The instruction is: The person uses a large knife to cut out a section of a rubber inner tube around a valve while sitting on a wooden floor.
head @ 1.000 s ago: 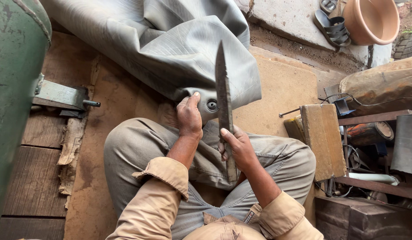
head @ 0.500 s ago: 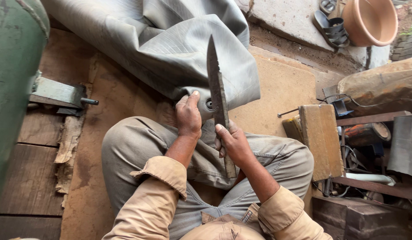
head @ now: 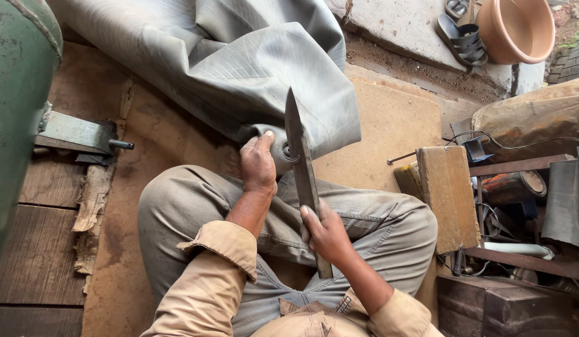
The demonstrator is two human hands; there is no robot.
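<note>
Right hand point(head: 327, 232): grip clenched round handle of long dark knife point(head: 302, 168), blade pointing away, tip over grey rubber sheet point(head: 239, 68). Left hand point(head: 258, 163): grip pinching folded sheet edge beside blade, over lap. Wooden block point(head: 449, 196) to the right; sandal point(head: 461, 39) and terracotta bowl point(head: 517, 28) beyond; green drum point(head: 14, 93) left.

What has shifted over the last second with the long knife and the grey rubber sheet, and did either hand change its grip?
The long dark metal knife has tilted slightly, its tip swinging left toward the left hand. The right hand keeps its grip on the handle. The left hand stays pressed on the folded edge of the grey rubber sheet, which has not moved.
</note>
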